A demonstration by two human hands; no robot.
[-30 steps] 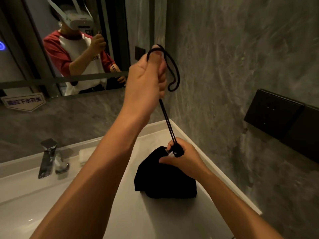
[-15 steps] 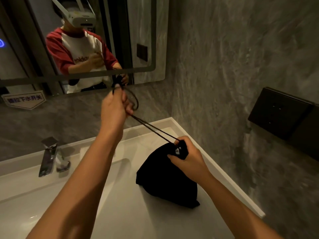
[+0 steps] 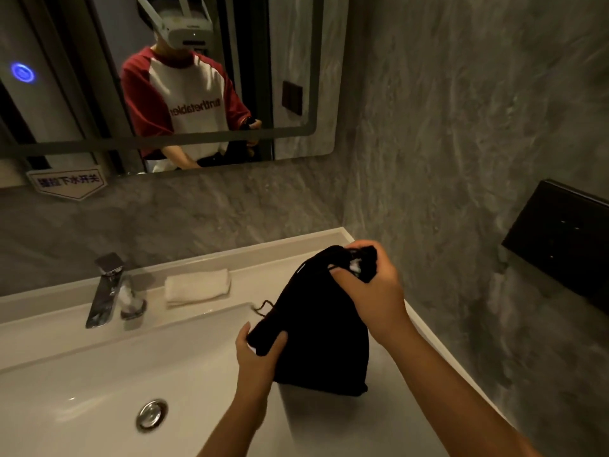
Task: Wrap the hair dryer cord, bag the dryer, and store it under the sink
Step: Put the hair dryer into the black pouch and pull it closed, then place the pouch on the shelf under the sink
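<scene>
A black drawstring bag (image 3: 321, 338) stands on the white counter (image 3: 389, 407) to the right of the basin, bulging with something inside; the hair dryer itself is hidden. My right hand (image 3: 372, 291) grips the gathered neck of the bag at its top. My left hand (image 3: 258, 352) holds the bag's lower left corner. A loose bit of black drawstring (image 3: 263, 306) curls out beside the bag's left side.
The basin (image 3: 99, 384) with a chrome drain (image 3: 151, 415) lies to the left, a chrome faucet (image 3: 105, 288) behind it. A folded white towel (image 3: 197, 286) rests on the back ledge. A mirror hangs above; a black wall panel (image 3: 560, 239) sticks out on the right.
My left hand has let go of the raised drawstring and come down to the bag's lower corner. My right hand stays at the neck. The view has tilted down toward the basin.
</scene>
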